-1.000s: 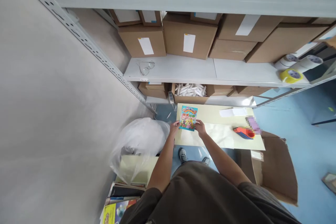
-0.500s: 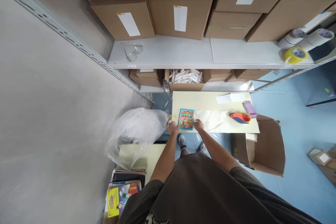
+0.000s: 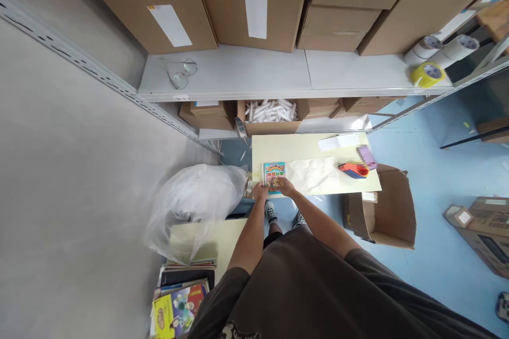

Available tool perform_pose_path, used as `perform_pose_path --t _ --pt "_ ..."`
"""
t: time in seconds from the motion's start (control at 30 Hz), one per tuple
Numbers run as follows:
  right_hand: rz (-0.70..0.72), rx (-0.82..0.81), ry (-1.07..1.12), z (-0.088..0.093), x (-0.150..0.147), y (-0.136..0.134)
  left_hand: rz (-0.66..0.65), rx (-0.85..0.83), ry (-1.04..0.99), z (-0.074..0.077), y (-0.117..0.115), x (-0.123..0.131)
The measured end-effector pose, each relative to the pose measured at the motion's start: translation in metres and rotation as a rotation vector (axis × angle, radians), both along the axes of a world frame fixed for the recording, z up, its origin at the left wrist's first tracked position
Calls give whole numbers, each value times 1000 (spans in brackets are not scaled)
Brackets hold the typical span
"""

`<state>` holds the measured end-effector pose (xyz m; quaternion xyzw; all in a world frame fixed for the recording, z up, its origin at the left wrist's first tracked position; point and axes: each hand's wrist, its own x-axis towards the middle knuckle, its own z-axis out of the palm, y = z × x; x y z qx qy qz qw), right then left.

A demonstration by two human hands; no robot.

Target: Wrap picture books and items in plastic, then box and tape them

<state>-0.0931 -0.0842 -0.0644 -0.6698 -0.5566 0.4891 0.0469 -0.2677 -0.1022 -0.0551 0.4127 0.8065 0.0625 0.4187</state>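
Note:
A small book [image 3: 274, 170] with a bright blue, pink and yellow cover lies at the left front of the pale yellow table [image 3: 306, 146]. Closed at its lower left edge is my left hand [image 3: 260, 191], gripping the book there. My right hand [image 3: 286, 187] rests over the lower right part of the cover, fingers stretched out and open. Just right of the book, a wrinkled white sheet [image 3: 312, 174] is spread on the table. Farther right sits a red-orange and blue tape dispenser [image 3: 353, 170], beside a blurred purple item [image 3: 366, 157].
White papers [image 3: 338, 141] lie at the table's back. Beyond stands a shelf [image 3: 254, 77] with cartons, glasses [image 3: 183, 75] and tape rolls [image 3: 427, 74]. An open carton [image 3: 393, 212] is at right. A plastic bag [image 3: 199, 190] and stacked books [image 3: 178, 312] are at left.
My right hand has moved left from beside the book onto its cover. My left hand stays by the left edge. The camera view has shifted, moving the surroundings leftward and slightly up.

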Motion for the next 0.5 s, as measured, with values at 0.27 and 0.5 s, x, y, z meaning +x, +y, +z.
perform_pose_path --t 0.27,0.5 --pt "-308 -86 331 19 0 3 -53 257 -49 27 -16 26" --pt "-526 9 464 40 23 4 -276 351 -98 52 -24 83"
